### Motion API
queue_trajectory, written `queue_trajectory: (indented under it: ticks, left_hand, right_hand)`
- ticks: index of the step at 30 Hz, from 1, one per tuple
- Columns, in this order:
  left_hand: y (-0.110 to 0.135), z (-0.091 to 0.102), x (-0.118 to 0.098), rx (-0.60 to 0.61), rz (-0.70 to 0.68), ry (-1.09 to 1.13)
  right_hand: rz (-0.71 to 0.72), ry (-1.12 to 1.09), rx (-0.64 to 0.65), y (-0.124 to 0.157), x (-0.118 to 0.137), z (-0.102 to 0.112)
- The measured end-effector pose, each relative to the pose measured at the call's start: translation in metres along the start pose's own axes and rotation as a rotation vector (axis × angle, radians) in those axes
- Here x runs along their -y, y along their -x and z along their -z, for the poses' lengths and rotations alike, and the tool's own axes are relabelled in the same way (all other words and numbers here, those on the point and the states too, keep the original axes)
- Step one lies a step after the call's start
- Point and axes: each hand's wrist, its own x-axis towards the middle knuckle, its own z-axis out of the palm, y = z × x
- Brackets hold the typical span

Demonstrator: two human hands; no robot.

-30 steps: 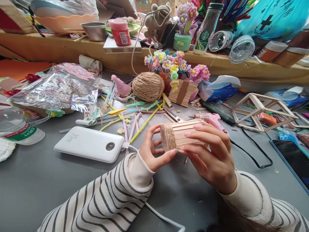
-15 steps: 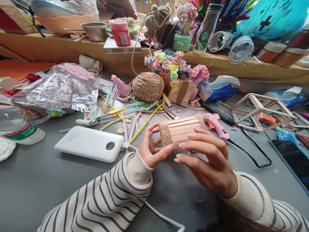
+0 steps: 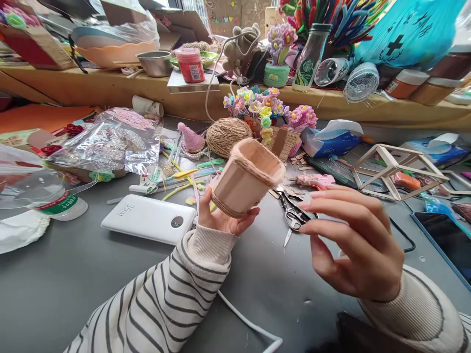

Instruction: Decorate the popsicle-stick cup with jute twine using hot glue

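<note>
My left hand (image 3: 224, 219) is closed around the lower part of a small wooden cup (image 3: 241, 184), built of flat craft sticks with twine wound round its rim and base. The cup is tilted, its open mouth turned up and to the right, showing a bare wooden inside. My right hand (image 3: 353, 240) is raised at the right, fingers bent and apart, touching nothing I can see. Just left of it, black-handled scissors (image 3: 293, 215) lie on the table. Behind its fingertips rests a pink glue gun (image 3: 314, 181).
A white power bank (image 3: 147, 218) with a cable lies left of my left arm. Behind the cup sit a twine ball (image 3: 227, 136) and pipe-cleaner flowers (image 3: 257, 105). At the right are a wooden stick frame (image 3: 401, 171) and a phone (image 3: 445, 240). A bottle (image 3: 55, 196) lies far left.
My left hand has turned the cup from lying sideways to mouth-up and raised it slightly. My right hand has moved away to the right, uncovering the scissors. The view has shifted a little.
</note>
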Motion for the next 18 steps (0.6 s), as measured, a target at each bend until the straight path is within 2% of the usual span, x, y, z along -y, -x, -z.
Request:
queue_trajectory:
  ticks: [2, 5, 8, 11, 15, 18]
  left_hand:
    - [-0.002, 0.003, -0.001, 0.025, 0.045, 0.093]
    - [-0.005, 0.008, -0.003, 0.144, 0.113, 0.200]
    - [-0.008, 0.011, -0.005, 0.276, 0.171, 0.256]
    - [-0.011, 0.013, -0.007, 0.352, 0.257, 0.275]
    - [-0.018, 0.012, -0.008, 0.325, 0.397, 0.246]
    - [-0.022, 0.008, -0.009, 0.281, 0.487, 0.188]
  right_hand:
    - [-0.044, 0.003, 0.009, 0.000, -0.002, -0.001]
    - [-0.074, -0.009, 0.021, 0.000, -0.004, -0.006]
    - [-0.080, -0.014, 0.047, 0.001, -0.008, -0.010]
    - [-0.112, -0.001, 0.100, 0.002, -0.015, -0.011]
    - [-0.220, -0.095, 0.245, -0.001, -0.030, -0.006]
    - [-0.295, -0.201, 0.263, -0.005, -0.036, -0.001]
